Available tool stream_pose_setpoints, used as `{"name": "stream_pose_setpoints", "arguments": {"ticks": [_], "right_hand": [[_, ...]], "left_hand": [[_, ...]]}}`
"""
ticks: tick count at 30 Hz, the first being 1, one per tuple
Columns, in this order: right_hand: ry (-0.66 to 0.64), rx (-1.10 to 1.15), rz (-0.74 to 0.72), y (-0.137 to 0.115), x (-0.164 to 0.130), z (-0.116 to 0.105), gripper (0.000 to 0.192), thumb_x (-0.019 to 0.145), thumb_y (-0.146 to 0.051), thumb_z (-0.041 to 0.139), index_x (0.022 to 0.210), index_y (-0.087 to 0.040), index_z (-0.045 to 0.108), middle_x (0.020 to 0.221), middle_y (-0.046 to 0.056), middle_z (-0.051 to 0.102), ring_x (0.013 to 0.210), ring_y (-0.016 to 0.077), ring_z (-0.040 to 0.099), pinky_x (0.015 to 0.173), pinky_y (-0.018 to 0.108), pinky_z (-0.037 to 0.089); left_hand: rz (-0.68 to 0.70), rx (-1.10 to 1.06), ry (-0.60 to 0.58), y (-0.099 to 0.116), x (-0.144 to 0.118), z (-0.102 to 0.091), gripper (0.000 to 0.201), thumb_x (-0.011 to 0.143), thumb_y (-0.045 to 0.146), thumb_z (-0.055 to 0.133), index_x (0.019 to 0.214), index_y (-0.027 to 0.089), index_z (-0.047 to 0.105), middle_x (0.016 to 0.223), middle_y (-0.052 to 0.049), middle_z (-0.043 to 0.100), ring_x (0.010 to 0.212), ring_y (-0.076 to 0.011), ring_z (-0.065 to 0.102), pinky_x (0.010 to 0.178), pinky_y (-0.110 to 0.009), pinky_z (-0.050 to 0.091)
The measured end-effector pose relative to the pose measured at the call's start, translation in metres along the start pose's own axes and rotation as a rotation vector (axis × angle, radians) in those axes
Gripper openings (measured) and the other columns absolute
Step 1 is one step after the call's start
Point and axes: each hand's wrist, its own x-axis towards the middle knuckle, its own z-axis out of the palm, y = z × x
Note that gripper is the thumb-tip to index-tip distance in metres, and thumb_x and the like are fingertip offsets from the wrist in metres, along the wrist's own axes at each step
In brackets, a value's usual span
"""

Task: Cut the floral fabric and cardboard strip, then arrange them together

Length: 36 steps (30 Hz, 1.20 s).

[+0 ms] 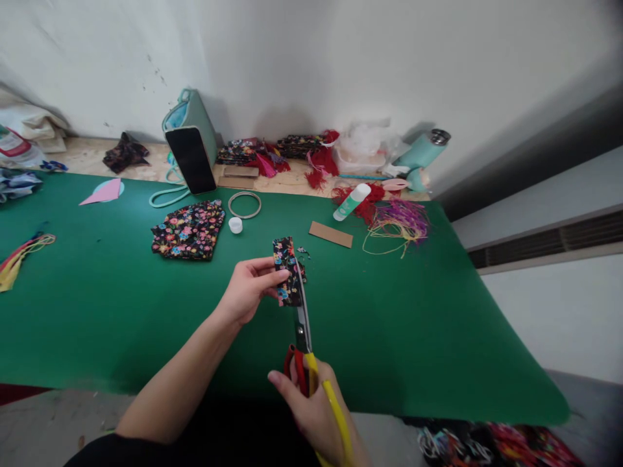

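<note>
My left hand point(253, 285) pinches a narrow strip of black floral fabric point(288, 259) between thumb and fingers, above the green table mat point(389, 324). Wrapped around the red and yellow handles of a pair of scissors point(302, 324) is my right hand point(311, 402). The blades point away from me and lie along the right edge of the strip. Small fabric scraps point(302, 251) lie just beyond the blades. A larger folded piece of the same floral cloth point(189, 230) rests to the left, near a white cap point(235, 225).
Farther back are a metal ring point(244, 205), a cardboard strip point(331, 235), a glue stick point(352, 202) and tangled purple and yellow threads point(399, 220). A phone point(191, 159) leans on a teal bag point(202, 117). A teal bottle point(423, 149) stands tilted by the wall.
</note>
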Motion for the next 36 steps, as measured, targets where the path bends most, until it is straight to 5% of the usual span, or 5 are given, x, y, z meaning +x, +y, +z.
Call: {"name": "stream_pose_setpoints", "arguments": {"ticks": [6,13,21,31,36], "right_hand": [[-0.024,0.071,0.060,-0.008,0.000,-0.002,0.045,0.064,-0.053,0.078,0.060,-0.023,0.045,0.051,-0.006,0.040,0.048,0.0105,0.036,0.043,0.023,0.032],[-0.207,0.290,0.131,-0.009,0.003,0.002,0.083,0.013,-0.060,0.087,0.074,-0.024,0.045,0.058,-0.010,0.041,0.045,0.0045,0.027,0.036,0.018,0.020],[-0.248,0.373,0.072,0.007,0.007,0.002,0.090,0.014,-0.087,0.061,0.079,-0.025,0.053,0.052,-0.007,0.046,0.037,0.0085,0.036,0.032,0.023,0.030],[-0.026,0.414,0.036,0.023,-0.003,0.020,0.091,0.015,-0.089,0.061,0.083,-0.028,0.049,0.064,0.000,0.051,0.058,0.0201,0.052,0.040,0.029,0.043],[0.089,0.368,0.063,0.019,-0.001,0.018,0.101,0.003,-0.080,0.066,0.086,-0.025,0.050,0.068,-0.003,0.049,0.053,0.0117,0.040,0.042,0.024,0.038]], "left_hand": [[-0.047,-0.055,-0.020,0.002,-0.002,0.004,0.030,0.056,0.025,0.085,0.078,0.011,0.073,0.073,-0.006,0.071,0.054,-0.0113,0.062,0.045,-0.020,0.052],[-0.022,-0.090,-0.023,0.004,-0.001,-0.001,0.028,0.061,0.022,0.082,0.087,0.014,0.074,0.083,-0.006,0.072,0.062,-0.0117,0.063,0.047,-0.019,0.052],[-0.066,-0.102,-0.076,0.004,-0.001,0.000,0.027,0.063,0.025,0.081,0.084,0.011,0.075,0.075,-0.005,0.067,0.060,-0.0118,0.060,0.045,-0.022,0.052],[-0.067,-0.061,-0.109,0.002,-0.003,0.002,0.026,0.063,0.027,0.082,0.081,0.009,0.075,0.071,-0.005,0.066,0.053,-0.0107,0.059,0.044,-0.022,0.052],[-0.058,-0.054,-0.119,0.002,-0.002,0.001,0.027,0.063,0.027,0.082,0.082,0.009,0.075,0.071,-0.005,0.066,0.052,-0.0102,0.058,0.042,-0.022,0.051]]}}
